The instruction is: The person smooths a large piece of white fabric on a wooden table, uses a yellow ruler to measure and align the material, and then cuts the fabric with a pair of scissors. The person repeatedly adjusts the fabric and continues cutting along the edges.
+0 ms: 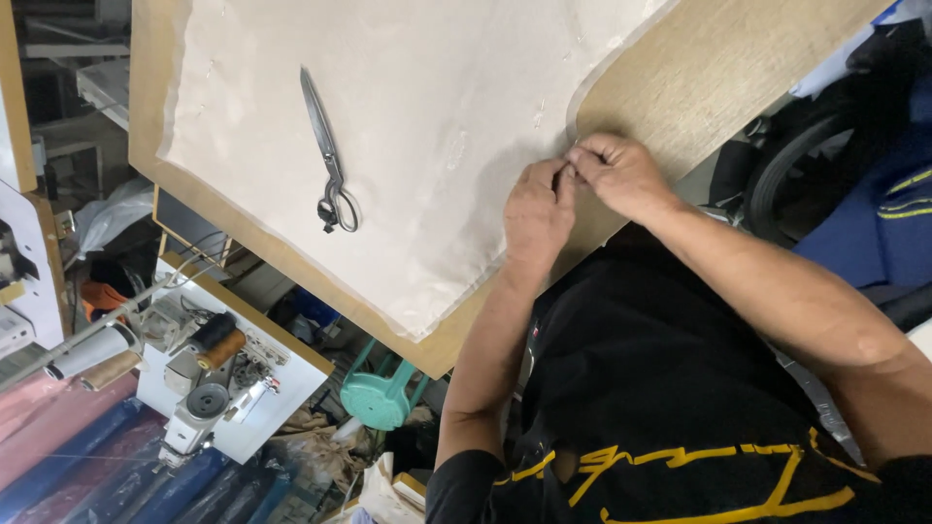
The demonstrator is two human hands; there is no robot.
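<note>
Where the two forearms come together over the wooden table [699, 68], both hands meet at the edge of a large sheet of pale cream fabric [408, 107]. The left hand [539, 209] rests knuckles-up on the cloth, its fingers curled in and pinching the fabric's edge; the right hand [621, 175] presses against it from the bare-wood side, fingertips bent down on the same spot, so the thumbs and forefingers of both touch. Whether anything small sits between the fingertips I cannot tell. The person wears a black shirt with yellow lettering [670, 388].

The fabric lies flat and covers most of the table, with a strip of bare wood showing along its rim. Well apart from the hands, a pair of long metal tailor's scissors [328, 146] lies closed on the cloth, blades pointing away from the dark handles.

Beyond the table edge stands a white sewing machine [218, 378] with thread spools, beside rolls of pink and blue cloth [68, 427], and a teal plastic stool [379, 393] sits underneath.
</note>
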